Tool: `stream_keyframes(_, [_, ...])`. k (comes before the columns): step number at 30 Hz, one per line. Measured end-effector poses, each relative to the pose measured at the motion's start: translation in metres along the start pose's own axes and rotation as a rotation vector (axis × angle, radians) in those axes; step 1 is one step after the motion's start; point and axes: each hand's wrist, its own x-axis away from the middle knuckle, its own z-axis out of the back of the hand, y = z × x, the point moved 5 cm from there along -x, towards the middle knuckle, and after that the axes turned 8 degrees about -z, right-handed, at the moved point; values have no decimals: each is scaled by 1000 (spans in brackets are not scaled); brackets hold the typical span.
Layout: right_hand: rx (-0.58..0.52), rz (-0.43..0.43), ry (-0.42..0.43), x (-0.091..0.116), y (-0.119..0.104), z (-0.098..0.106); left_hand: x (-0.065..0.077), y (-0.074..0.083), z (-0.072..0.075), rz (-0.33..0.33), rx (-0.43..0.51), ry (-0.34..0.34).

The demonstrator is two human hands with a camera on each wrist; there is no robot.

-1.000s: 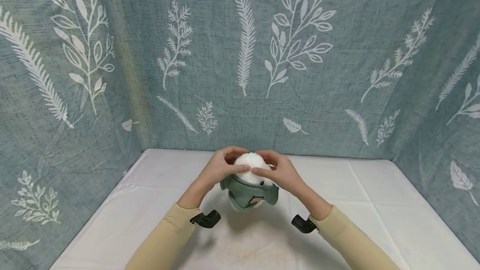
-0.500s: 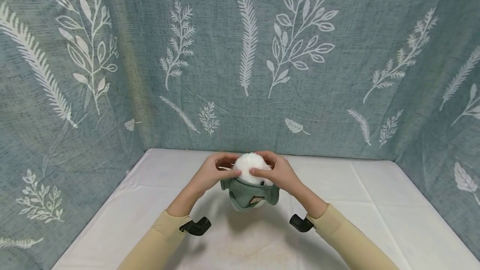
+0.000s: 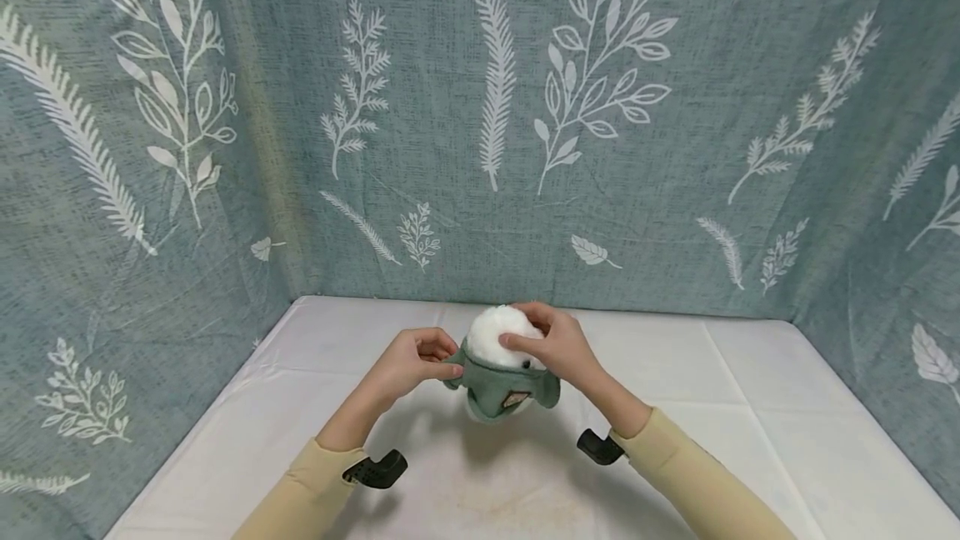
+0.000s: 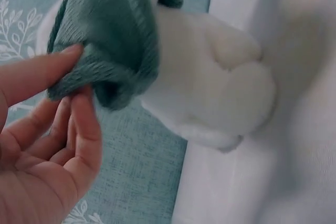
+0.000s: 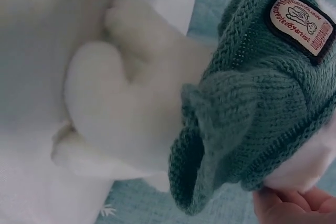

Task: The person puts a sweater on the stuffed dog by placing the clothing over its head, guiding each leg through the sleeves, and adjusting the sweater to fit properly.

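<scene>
A white plush toy stands on the table, with a green knitted sweater around its upper part. My left hand pinches the sweater's left-side sleeve between thumb and fingers, seen close in the left wrist view. My right hand grips the toy's head from the right, its thumb across the white fur. In the right wrist view, the other sleeve hangs with its cuff gaping, and a patch shows on the sweater. The toy's white legs touch the table; its arms are not visible.
A white cloth covers the table. Teal curtains with white leaf prints rise behind and at both sides. Black wrist straps stick out below both wrists.
My left hand has let go of the toy's head, moved left and down, and taken hold of the sweater's sleeve. My right hand stays on the head.
</scene>
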Motion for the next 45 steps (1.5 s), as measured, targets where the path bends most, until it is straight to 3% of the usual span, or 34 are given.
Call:
stream_keyframes(6, [-4, -6, 17, 1, 0, -2, 2, -2, -1, -29, -13, -94])
stream_keyframes(15, [-18, -13, 33, 1, -2, -1, 0, -9, -4, 4, -71, -160])
stream_keyframes(26, [-26, -5, 29, 5, -3, -3, -2, -8, -14, -44, -252, -293])
stream_keyframes(35, [-27, -12, 46, 6, -1, -1, -8, -11, -18, -25, -164, -234])
stream_keyframes(39, [-32, -4, 62, 10, 1, 2, -13, 2, -11, -21, -236, -206])
stream_keyframes(42, [-48, 0, 90, 16, 2, 5, -17, 16, -4, -14, -277, -117])
stream_keyframes(45, [-80, 15, 116, 25, 2, 9, -24, 30, -1, -27, -258, -4])
